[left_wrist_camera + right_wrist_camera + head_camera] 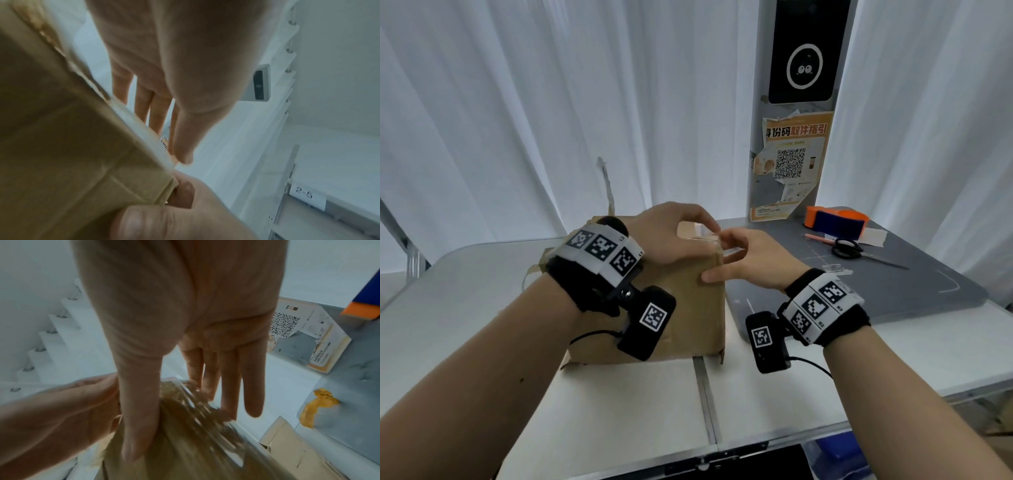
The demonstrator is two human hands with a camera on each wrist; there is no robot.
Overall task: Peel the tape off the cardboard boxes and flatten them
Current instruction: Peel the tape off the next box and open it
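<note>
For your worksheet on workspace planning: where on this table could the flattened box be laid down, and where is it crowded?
Free: the white table in front of the cardboard box, and left of it. Crowded: the grey mat's far end, with scissors, a pen and an orange tape dispenser.

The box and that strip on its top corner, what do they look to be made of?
The cardboard box looks like plain brown corrugated board, matte and creased at the edges. The tape at its top right corner seems to be clear glossy plastic film: it catches the light and the brown shows through. Both hands work at that corner.
</note>
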